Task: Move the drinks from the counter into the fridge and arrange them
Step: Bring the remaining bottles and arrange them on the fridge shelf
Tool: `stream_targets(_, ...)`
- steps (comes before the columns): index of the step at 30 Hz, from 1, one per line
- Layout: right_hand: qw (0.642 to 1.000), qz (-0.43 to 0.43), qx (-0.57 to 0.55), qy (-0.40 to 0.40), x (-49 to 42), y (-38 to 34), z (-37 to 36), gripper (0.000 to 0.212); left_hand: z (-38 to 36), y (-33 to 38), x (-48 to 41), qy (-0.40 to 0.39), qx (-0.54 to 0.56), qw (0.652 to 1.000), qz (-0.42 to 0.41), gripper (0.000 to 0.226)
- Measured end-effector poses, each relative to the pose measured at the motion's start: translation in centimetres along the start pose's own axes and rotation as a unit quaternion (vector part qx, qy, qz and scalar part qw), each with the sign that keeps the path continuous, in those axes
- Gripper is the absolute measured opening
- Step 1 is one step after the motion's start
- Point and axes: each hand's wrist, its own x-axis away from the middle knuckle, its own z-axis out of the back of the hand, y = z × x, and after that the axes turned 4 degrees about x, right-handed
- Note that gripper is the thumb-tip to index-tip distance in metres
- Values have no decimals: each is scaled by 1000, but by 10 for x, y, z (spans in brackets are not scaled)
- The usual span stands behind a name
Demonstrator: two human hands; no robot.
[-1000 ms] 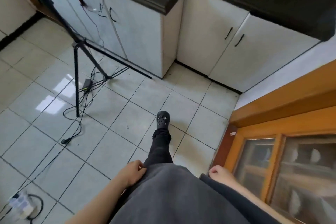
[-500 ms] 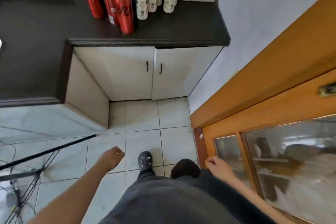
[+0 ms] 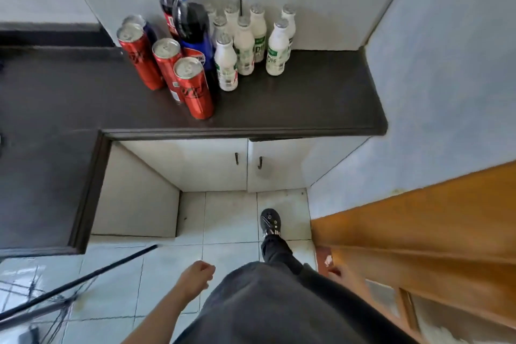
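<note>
Counter (image 3: 307, 98) with drinks (image 3: 227, 64) nearer than before, left hand (image 3: 196, 276) loosely curled, empty, right hand (image 3: 342, 274) blurred, grip unclear

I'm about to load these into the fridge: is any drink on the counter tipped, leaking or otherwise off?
Nothing stands out. The red cans, the two dark soda bottles and the white bottles all stand upright, packed close together on the dark counter, with no puddle visible around them.
</note>
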Motion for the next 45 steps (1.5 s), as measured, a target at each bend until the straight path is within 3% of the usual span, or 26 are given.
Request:
stream_targets(6,981,185,-3,50,-62,-129,121,13,44,99,-14,143,176,973,-44,17)
stream_targets(12,937,330,-74,88,-77,-243,206,13,92,206,4,301,345,870,-184,15)
stream_targets(19,872,432,-181,138,-69,-322,242,18,168,274,43,396,372,768,-340,23)
stream_targets(22,843,455,-221,185,-61,-350,255,22,206,304,47,407,372,743,-379,22)
stream_targets(26,812,496,-215,222,-51,-392,269,10,253,337,38,386,339,745,-426,14)
stream_targets(31,789,532,-148,269,-42,-448,277,40,297,376,5,355,236,788,-444,20)
stream_targets(34,772,555,-109,290,-41,-471,272,42,312,393,-16,317,162,807,-471,32)
stream_targets(38,777,551,-93,288,-48,-487,264,40,324,406,-34,276,89,806,-517,30)
stream_targets(45,791,534,-123,271,-60,-500,254,34,334,409,-52,234,63,808,-537,16)
